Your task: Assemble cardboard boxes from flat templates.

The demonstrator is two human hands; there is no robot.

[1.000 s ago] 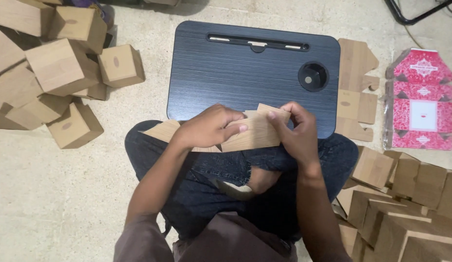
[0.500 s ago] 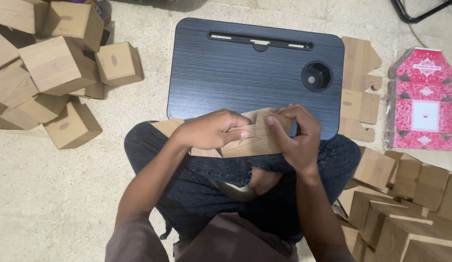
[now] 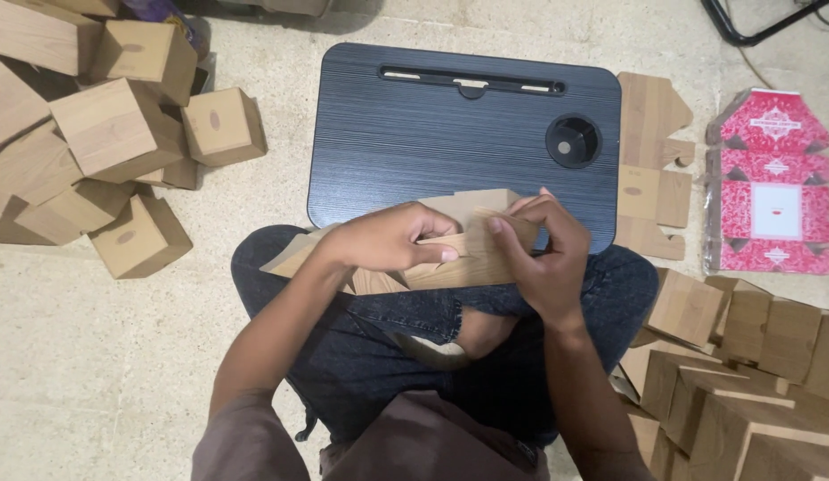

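Note:
I sit cross-legged on the floor and hold a flat wood-print cardboard box blank [image 3: 468,258] over my lap, at the near edge of a black lap desk [image 3: 432,134]. My left hand [image 3: 388,239] grips the blank's left half with fingers curled over a flap. My right hand [image 3: 544,249] clasps its right end, thumb pressed on the face. A loose flap of the blank [image 3: 294,254] sticks out to the left, past my wrist.
A heap of folded wood-print boxes [image 3: 103,134] lies at the left. Flat wood-print blanks [image 3: 650,160] and red patterned blanks [image 3: 771,187] lie right of the desk. More partly folded boxes [image 3: 744,365] crowd the lower right. The desk has a round cup recess [image 3: 573,141].
Both hands have kept hold of the blank and shifted slightly on it, folding it closer together. The view has drifted a little.

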